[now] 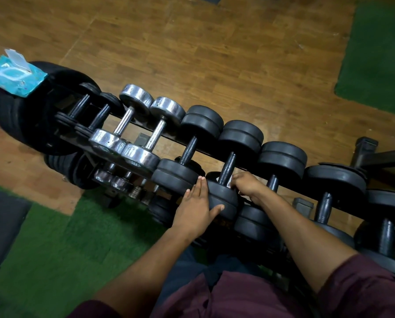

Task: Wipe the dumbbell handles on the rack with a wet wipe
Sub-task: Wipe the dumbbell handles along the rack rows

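A long black rack (217,154) runs diagonally and carries a row of dumbbells. My right hand (247,183) is closed around the near end of one black dumbbell's handle (227,167). A pale sliver shows by the fingers, and I cannot tell whether it is a wipe. My left hand (196,207) clasps the near weight (221,196) of that same dumbbell, fingers along its side and thumb across its face. A teal wet wipe pack (15,74) lies open on stacked plates at the far left.
Two chrome dumbbells (132,125) and small black ones (86,104) sit to the left, with larger black dumbbells (327,203) to the right. A lower tier holds more weights (114,180). Black plates (31,120) are stacked at the rack's left end. The floor is wood with green turf (54,249).
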Tool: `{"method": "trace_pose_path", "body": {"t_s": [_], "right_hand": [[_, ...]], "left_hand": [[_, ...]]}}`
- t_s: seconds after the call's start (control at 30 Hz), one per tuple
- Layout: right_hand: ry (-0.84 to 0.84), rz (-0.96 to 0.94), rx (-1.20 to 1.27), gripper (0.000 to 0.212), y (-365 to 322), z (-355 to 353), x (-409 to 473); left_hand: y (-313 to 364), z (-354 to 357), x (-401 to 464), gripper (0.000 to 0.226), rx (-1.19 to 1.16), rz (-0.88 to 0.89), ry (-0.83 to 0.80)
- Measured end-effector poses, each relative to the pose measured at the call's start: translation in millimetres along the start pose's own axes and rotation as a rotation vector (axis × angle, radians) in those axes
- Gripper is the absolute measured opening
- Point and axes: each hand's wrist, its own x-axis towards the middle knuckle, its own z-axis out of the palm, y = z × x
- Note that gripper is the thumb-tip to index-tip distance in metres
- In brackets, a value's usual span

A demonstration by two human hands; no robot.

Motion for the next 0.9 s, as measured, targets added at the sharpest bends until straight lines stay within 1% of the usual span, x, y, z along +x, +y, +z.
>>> {"method": "trace_pose_path", "body": {"t_s": [0.13, 0.27, 0.33, 0.43, 0.47, 0.5, 0.57, 0.6, 0.67, 0.73, 0.8, 0.9], "right_hand": [[0.031, 0.007, 0.095, 0.035, -4, 5, 3], [-0.064, 0.040, 0.149, 0.030, -1, 7, -4], [-0.101, 0.054, 0.102, 0.024, 0, 4, -4], [-0.135, 0.057, -0.047, 0.021, -1, -4, -2], [-0.124, 0.053, -0.088, 0.015, -2, -5, -3], [-0.099, 0.050, -0.127, 0.007, -4, -6, -4], [0.001, 0.019, -0.190, 0.020, -4, -6, -3], [0.064, 0.000, -0.213, 0.021, -4, -6, -3], [0.209, -0.047, -0.287, 0.010, -8, -6, -5], [0.363, -0.123, -0.380, 0.006, -12, -6, -6], [0.471, -0.207, -0.438, 0.008, -17, -4, -4], [0.627, -0.346, -0.522, 0.017, -23, 2, -1]], "left_hand": [[-1, 0, 0, 0.097, 0.003, 0.001, -0.008], [-1, 2, 0, 0.097, 0.021, 0.002, -0.011], [-1, 2, 0, 0.097, 0.028, 0.002, -0.011], [-1, 2, 0, 0.096, 0.039, 0.005, -0.008], [0, 2, 0, 0.096, 0.044, 0.006, -0.010], [0, 1, 0, 0.096, 0.049, 0.005, -0.015], [0, 1, 0, 0.096, 0.054, 0.005, -0.021], [0, 1, 1, 0.096, 0.054, 0.006, -0.022], [0, 1, 1, 0.096, 0.055, 0.009, -0.027], [-1, 1, 1, 0.095, 0.055, 0.008, -0.023], [0, 1, 0, 0.096, 0.051, 0.006, -0.023], [-1, 1, 1, 0.096, 0.047, 0.003, -0.035]]}}
